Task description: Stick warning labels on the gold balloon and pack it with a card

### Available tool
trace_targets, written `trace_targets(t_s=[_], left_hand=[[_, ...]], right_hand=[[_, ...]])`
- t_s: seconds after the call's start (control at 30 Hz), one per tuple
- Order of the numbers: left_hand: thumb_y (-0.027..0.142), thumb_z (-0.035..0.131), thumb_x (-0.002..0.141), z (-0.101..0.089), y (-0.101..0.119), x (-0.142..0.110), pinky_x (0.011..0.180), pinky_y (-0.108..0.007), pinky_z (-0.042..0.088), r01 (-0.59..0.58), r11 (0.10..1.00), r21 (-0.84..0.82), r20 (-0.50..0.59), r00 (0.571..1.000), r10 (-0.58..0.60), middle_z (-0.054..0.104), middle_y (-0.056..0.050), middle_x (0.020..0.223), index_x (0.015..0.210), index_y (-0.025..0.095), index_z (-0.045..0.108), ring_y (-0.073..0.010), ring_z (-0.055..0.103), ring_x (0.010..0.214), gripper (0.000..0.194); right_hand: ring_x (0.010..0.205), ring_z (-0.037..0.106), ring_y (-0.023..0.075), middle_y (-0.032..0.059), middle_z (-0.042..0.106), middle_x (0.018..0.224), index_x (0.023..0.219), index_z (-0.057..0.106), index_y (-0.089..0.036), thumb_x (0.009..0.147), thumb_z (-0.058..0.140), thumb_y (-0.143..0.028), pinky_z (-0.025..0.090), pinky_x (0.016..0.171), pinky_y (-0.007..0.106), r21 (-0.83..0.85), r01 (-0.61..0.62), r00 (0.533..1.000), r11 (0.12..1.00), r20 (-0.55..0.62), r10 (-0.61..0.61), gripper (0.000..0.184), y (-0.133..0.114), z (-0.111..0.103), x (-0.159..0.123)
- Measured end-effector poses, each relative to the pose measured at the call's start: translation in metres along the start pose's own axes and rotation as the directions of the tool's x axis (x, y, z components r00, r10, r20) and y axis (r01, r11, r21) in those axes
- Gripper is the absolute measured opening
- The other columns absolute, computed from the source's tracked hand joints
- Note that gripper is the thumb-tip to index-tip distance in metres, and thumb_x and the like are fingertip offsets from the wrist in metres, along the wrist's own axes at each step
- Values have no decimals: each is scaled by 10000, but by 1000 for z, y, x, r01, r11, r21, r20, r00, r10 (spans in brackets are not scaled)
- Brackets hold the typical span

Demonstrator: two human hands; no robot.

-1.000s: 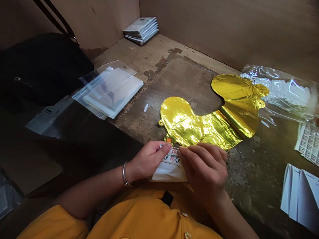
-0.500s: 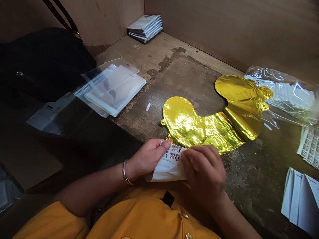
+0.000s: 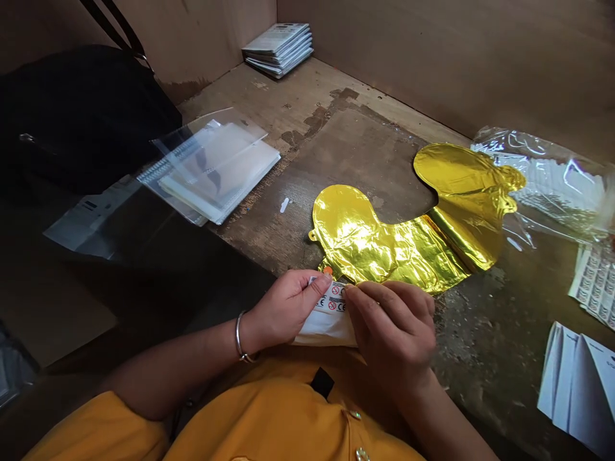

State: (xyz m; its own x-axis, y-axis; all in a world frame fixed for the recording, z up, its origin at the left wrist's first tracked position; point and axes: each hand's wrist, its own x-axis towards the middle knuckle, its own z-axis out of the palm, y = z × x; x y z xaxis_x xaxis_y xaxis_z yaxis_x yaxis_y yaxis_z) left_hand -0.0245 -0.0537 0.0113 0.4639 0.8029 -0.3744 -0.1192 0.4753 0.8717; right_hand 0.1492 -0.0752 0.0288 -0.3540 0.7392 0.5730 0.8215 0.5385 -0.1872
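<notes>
A white sticker sheet (image 3: 327, 325) printed with small CE and warning marks is held low in front of me. My left hand (image 3: 283, 306) grips its left side, thumb on top. An orange spot (image 3: 327, 271) shows at the thumb tip. My right hand (image 3: 396, 326) pinches the sheet's upper right edge between thumb and forefinger; whether a label is peeled up there I cannot tell. Just beyond both hands lies a flat gold foil balloon (image 3: 394, 250), its near left tab beside my left thumb.
Clear plastic sleeves (image 3: 225, 169) lie at left near a black bag (image 3: 81, 121). A stack of folded papers (image 3: 278, 50) sits in the back corner. At right are a clear bag (image 3: 552, 186), more sticker sheets (image 3: 596, 282) and folded white cards (image 3: 579, 384).
My right hand's fingertips have moved slightly left and up along the sheet's top edge, covering more of the printed marks. My left hand keeps its grip.
</notes>
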Motion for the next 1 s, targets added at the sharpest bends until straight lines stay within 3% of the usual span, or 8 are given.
trace_targets(t_s=[0.3,0.47,0.57,0.63,0.73,0.8,0.87,1.0], left_hand=[[521,511,881,0,-6,3,545,-213,343,35,999,-6,-10,999,-35,465,16,667,756,117,537,-85,387,586,424],[506,557,852,-3,-5,5,557,-218,409,60,996,-58,21,998,-59,569,-9,686,805,113,591,-99,491,581,396],[381,622,831,-11,-3,2,613,-233,467,-28,989,142,41,999,23,661,-42,773,856,123,651,-131,588,661,260],[293,608,852,-18,-2,2,689,-256,498,-229,893,386,90,973,211,705,-55,836,879,142,678,-153,638,744,168],[192,539,891,-31,1,6,965,-370,449,-588,491,643,363,798,480,726,-69,1037,934,175,677,-203,649,1015,145],[166,508,906,-37,2,11,1097,-472,315,-661,247,709,500,717,485,684,-77,1181,952,183,661,-234,583,1177,161],[182,499,923,-41,2,15,1137,-532,217,-643,135,754,537,721,438,648,-84,1248,945,184,647,-246,537,1245,150],[174,495,922,-43,-1,19,1154,-534,184,-618,103,779,541,747,386,639,-85,1263,917,174,625,-237,526,1263,130]], right_hand=[[808,590,171,41,693,871,941,626,-190,778,701,-129,438,764,327,-11,78,997,997,-12,-78,189,0,8,-7],[774,583,171,37,633,828,871,600,-211,806,641,-127,482,726,324,220,-236,972,947,38,233,114,-5,-2,1],[763,597,173,36,627,811,820,637,-216,822,643,-211,501,669,319,376,-494,859,784,70,507,8,10,-8,9],[707,598,164,25,635,752,767,661,-212,793,685,-271,503,629,311,483,-626,738,612,113,665,69,25,-8,14],[603,583,143,14,650,683,741,685,-199,720,751,-331,486,555,292,580,-740,581,342,293,760,149,39,3,18],[601,589,149,26,666,705,753,693,-190,705,757,-356,481,543,295,577,-775,541,257,397,742,183,39,13,17],[658,608,168,40,671,749,760,697,-187,726,736,-364,490,580,315,542,-784,562,303,414,716,184,33,23,14],[778,609,192,39,665,767,728,697,-197,770,686,-319,489,713,361,426,-697,700,577,229,676,130,25,40,7]])
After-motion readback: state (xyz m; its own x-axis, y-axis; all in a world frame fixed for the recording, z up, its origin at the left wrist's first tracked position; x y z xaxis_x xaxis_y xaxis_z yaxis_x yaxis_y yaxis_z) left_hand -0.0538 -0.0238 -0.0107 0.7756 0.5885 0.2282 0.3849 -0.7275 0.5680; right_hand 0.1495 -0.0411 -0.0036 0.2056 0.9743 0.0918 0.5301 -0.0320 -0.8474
